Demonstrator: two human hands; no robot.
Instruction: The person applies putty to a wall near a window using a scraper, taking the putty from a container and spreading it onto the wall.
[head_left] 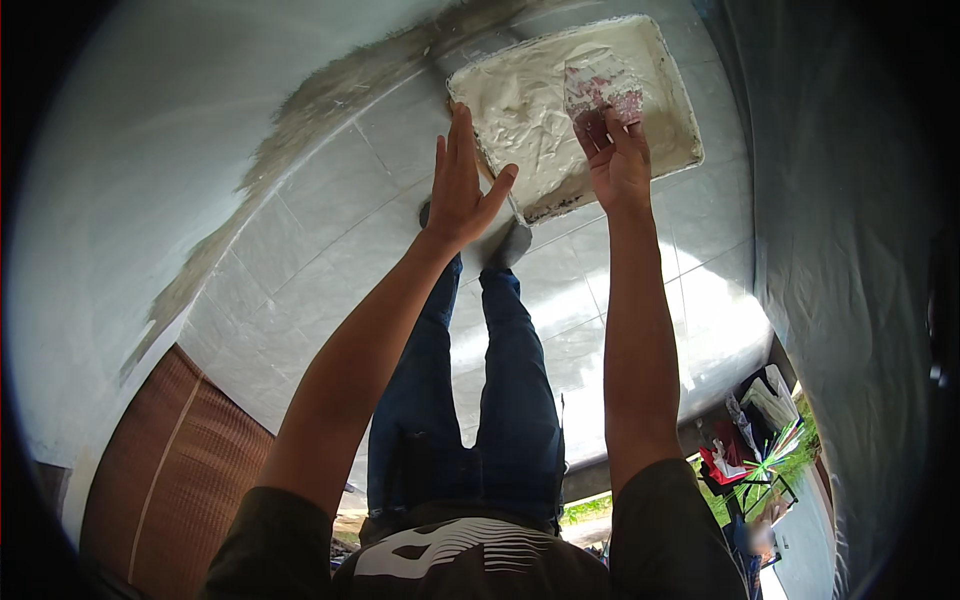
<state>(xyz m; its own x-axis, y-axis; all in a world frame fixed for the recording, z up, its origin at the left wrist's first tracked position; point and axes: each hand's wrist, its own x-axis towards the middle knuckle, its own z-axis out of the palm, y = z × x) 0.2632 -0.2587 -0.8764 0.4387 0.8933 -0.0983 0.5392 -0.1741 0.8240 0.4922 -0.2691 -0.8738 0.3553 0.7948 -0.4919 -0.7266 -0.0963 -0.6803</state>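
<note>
My right hand (620,170) pinches a flat pinkish spreader (602,88) by its near edge. The spreader's face is smeared with off-white paste, and it is over the right part of a shallow rectangular tray (690,125). Thick creamy plaster (515,125) covers much of the tray's inside, and its rim is crusted. My left hand (462,190) is open, with fingers stretched out and thumb apart, by the tray's left edge. Whether it touches the rim, I cannot tell. A thin light stick-like piece (516,208) shows by the tray's near left corner.
Grey tiles (330,190) cover the floor, with my shoes (507,245) close to the tray. On the left, a pale wall (150,180) has a rough grey band low down. Brown ribbed sheeting (190,470) is at lower left. A grey wall (830,250) rises at right; assorted items (755,425) lie at lower right.
</note>
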